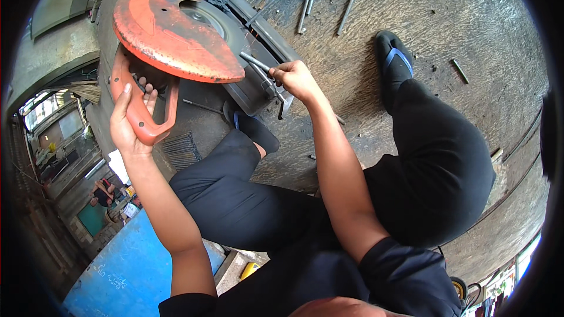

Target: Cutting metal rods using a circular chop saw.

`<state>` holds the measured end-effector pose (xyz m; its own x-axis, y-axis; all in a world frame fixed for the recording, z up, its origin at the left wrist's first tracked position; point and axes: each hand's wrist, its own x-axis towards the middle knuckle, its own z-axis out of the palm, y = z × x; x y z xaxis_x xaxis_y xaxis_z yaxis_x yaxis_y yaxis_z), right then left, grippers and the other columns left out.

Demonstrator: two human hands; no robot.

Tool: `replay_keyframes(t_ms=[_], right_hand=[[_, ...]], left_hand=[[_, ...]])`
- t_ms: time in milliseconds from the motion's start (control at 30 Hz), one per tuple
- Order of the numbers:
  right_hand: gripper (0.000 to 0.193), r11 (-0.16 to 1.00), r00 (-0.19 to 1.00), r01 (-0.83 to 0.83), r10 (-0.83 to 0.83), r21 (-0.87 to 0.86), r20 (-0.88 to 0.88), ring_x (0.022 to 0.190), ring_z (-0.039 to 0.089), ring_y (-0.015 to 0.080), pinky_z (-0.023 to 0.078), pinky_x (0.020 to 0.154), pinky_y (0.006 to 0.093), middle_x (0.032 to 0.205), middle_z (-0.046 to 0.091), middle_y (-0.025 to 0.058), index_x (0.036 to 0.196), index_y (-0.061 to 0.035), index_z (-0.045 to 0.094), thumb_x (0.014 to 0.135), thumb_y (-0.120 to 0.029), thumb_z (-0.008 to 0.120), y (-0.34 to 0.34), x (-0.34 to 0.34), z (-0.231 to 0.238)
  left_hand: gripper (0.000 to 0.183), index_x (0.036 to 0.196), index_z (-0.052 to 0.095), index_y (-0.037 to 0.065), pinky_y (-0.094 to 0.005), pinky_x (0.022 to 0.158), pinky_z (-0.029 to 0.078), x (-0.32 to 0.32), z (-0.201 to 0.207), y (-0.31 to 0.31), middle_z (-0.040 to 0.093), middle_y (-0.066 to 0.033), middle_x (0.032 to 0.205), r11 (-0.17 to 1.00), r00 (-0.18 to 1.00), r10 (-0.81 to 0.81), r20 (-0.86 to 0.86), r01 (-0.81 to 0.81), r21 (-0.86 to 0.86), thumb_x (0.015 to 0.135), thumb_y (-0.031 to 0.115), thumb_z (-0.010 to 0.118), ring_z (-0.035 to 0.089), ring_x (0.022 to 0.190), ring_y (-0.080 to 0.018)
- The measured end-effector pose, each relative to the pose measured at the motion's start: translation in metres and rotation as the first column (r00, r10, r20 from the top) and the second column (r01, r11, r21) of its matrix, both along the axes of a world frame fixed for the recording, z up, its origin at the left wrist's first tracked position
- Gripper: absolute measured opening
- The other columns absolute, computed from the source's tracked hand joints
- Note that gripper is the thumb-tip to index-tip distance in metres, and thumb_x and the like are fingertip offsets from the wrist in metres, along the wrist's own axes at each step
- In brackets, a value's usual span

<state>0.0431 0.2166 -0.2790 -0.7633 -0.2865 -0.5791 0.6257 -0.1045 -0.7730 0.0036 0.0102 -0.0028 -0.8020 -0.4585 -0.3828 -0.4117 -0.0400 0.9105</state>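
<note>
A cut-off saw with a worn orange blade guard (176, 47) stands on the floor in front of me. My left hand (128, 126) is closed around its orange loop handle (141, 108), fingers through the opening. Under the guard a grey cutting disc (232, 28) shows in part. My right hand (296, 79) pinches a short metal rod (254, 60), whose far end reaches to the edge of the disc above the dark base (258, 91). Small orange streaks show beside the disc. Whether the rod touches it is hard to tell.
Several metal rods (306, 1) lie scattered on the stained floor (364, 64). A bundle of thin rods (181, 149) lies near my left foot. My sandalled feet (392, 61) flank the saw. A blue panel (129, 264) is at lower left; a person (104, 192) is farther off.
</note>
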Motion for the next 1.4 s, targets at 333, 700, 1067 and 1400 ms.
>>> replay_keyframes(t_ms=[333, 700, 1067, 1400], right_hand=[[0.027, 0.993, 0.998, 0.012, -0.004, 0.121, -0.061, 0.061, 0.057, 0.0142, 0.046, 0.061, 0.0322, 0.065, 0.065, 0.0087, 0.091, 0.0007, 0.071, 0.082, -0.025, 0.065, -0.001, 0.003, 0.007], [0.027, 0.982, 0.998, 0.039, -0.029, 0.185, -0.056, 0.08, 0.067, 0.029, 0.05, 0.076, 0.0366, 0.082, 0.068, 0.0205, 0.093, -0.0011, 0.071, 0.078, -0.023, 0.067, -0.001, 0.005, 0.021], [0.025, 0.871, 0.994, 0.074, -0.027, 0.485, -0.102, 0.086, 0.066, 0.033, 0.051, 0.08, 0.0408, 0.087, 0.069, 0.0165, 0.092, -0.0111, 0.073, 0.073, -0.028, 0.072, -0.006, 0.008, 0.011], [0.021, 0.79, 0.83, 0.557, -0.54, -0.256, 0.142, 0.055, 0.052, 0.0084, 0.039, 0.044, 0.0204, 0.074, 0.065, 0.0073, 0.085, -0.0052, 0.056, 0.08, -0.019, 0.071, 0.046, -0.011, 0.074]], left_hand=[[0.048, 0.13, 0.041, 0.0, -0.0361, 0.089, 0.047, -0.001, 0.0, 0.002, 0.054, -0.0148, 0.111, 1.0, 1.0, -0.003, -0.001, 0.003, -0.002, 0.088, 0.014, 0.06, 0.056, 0.097, -0.0236], [0.048, 0.13, 0.041, 0.001, -0.0363, 0.09, 0.046, 0.0, 0.0, 0.001, 0.054, -0.0146, 0.111, 1.0, 1.0, 0.001, 0.001, -0.001, 0.001, 0.088, 0.014, 0.06, 0.056, 0.097, -0.0235], [0.042, 0.123, 0.045, -0.002, -0.0353, 0.084, 0.05, -0.001, -0.001, -0.006, 0.057, -0.014, 0.106, 0.999, 0.999, -0.037, -0.017, 0.037, 0.022, 0.087, 0.015, 0.061, 0.059, 0.092, -0.0232], [0.053, 0.123, 0.046, -0.009, -0.0401, 0.099, 0.038, -0.005, -0.026, -0.002, 0.046, -0.0209, 0.13, 0.87, 0.895, -0.063, -0.441, -0.167, -0.464, 0.082, 0.017, 0.068, 0.049, 0.117, -0.0311]])
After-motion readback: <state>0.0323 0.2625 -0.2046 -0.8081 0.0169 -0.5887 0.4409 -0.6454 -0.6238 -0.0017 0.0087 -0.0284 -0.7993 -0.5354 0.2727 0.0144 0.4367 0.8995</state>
